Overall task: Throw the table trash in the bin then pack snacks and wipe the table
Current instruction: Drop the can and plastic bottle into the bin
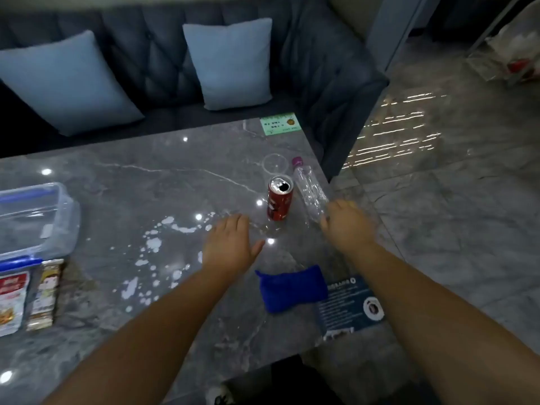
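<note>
The left hand point(230, 244) hovered with fingers straight and holding nothing, the upright red can point(279, 200) just beyond them. The clear bottle point(309, 190) lay on the worktop point(146, 176), long axis running away, its base under the right hand point(347, 223), whose fingers were loosely spread, nearer.

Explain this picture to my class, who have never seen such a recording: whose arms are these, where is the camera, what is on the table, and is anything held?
There is no machine: a person wears a camera on the head, looking down at their own arms. The left hand and right hand reach out open, holding nothing. On the grey table stand a red can, with a clear plastic bottle lying beside it, a blue cloth, a clear box, snack packets and white spills.
</note>
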The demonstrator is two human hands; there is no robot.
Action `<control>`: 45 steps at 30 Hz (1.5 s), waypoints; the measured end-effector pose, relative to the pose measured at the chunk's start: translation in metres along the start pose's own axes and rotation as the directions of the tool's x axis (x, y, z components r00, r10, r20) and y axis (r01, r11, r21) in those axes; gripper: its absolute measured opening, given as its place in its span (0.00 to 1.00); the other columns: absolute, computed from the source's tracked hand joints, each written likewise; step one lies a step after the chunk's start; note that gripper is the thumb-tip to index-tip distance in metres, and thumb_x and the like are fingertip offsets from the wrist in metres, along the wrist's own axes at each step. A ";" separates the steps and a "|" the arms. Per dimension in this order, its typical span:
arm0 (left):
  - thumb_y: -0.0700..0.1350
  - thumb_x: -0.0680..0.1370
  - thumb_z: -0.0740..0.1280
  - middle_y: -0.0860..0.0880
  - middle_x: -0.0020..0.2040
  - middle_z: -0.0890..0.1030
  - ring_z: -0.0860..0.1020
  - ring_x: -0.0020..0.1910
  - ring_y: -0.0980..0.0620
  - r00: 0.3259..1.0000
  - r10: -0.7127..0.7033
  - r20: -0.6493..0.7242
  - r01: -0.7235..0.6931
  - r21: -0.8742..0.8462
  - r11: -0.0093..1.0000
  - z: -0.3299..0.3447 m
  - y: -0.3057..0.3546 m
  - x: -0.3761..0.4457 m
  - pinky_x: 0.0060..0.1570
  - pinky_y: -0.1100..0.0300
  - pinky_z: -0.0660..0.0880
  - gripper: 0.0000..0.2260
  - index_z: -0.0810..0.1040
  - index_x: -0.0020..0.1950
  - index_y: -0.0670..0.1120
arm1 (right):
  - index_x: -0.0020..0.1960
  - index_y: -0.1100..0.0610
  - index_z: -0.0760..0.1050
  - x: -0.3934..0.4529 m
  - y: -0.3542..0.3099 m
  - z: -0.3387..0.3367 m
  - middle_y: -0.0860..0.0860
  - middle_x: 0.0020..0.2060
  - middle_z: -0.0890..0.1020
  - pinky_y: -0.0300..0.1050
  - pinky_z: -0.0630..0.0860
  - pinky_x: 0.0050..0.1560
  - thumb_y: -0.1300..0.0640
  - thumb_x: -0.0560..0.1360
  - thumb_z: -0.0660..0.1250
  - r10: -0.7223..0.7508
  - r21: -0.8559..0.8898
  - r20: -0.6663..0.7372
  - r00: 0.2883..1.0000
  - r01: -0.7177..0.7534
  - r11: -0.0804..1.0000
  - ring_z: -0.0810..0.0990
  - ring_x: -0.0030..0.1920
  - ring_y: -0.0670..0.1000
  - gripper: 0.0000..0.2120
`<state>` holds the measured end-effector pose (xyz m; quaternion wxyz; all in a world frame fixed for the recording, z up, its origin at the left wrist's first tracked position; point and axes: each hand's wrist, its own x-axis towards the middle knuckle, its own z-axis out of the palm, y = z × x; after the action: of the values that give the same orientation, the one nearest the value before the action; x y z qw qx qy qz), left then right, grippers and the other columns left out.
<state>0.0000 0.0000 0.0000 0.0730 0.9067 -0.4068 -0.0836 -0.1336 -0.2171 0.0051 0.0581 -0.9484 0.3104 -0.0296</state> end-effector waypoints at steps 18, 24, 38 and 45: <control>0.56 0.69 0.75 0.50 0.59 0.79 0.76 0.58 0.50 0.947 -0.321 -0.007 0.251 -0.609 0.753 0.039 0.058 0.104 0.53 0.60 0.70 0.29 0.70 0.65 0.50 | 0.72 0.62 0.56 0.125 0.016 0.059 0.62 0.63 0.70 0.55 0.74 0.52 0.44 0.75 0.64 0.060 0.135 0.234 0.970 -0.094 0.986 0.73 0.60 0.63 0.35; 0.56 0.68 0.75 0.53 0.59 0.78 0.75 0.56 0.56 0.960 -0.280 0.005 0.210 -0.675 0.707 0.032 0.063 0.098 0.50 0.64 0.68 0.28 0.70 0.64 0.52 | 0.70 0.58 0.60 0.113 0.023 0.050 0.59 0.61 0.71 0.51 0.72 0.43 0.45 0.75 0.62 0.137 0.212 0.223 0.965 -0.185 0.960 0.76 0.54 0.62 0.28; 0.54 0.71 0.73 0.49 0.61 0.77 0.76 0.56 0.52 0.994 -0.102 0.042 0.099 -0.744 0.661 0.002 0.127 0.080 0.52 0.59 0.70 0.30 0.65 0.68 0.46 | 0.56 0.47 0.65 0.019 0.120 -0.020 0.42 0.41 0.75 0.35 0.71 0.36 0.56 0.75 0.66 0.369 0.781 0.316 0.874 -0.461 0.422 0.75 0.37 0.40 0.14; 0.54 0.72 0.72 0.48 0.63 0.76 0.76 0.57 0.50 0.979 -0.113 0.171 0.204 -0.750 0.629 0.035 0.202 0.119 0.51 0.61 0.68 0.31 0.64 0.70 0.47 | 0.64 0.49 0.67 0.027 0.192 0.004 0.46 0.45 0.78 0.39 0.75 0.41 0.57 0.74 0.67 0.395 0.765 0.386 0.834 -0.529 0.368 0.79 0.42 0.45 0.20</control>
<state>-0.0758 -0.2249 -0.0050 0.4186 0.8175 -0.2554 -0.3020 -0.2240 -0.3866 -0.0233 0.5396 -0.6684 0.5031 -0.0944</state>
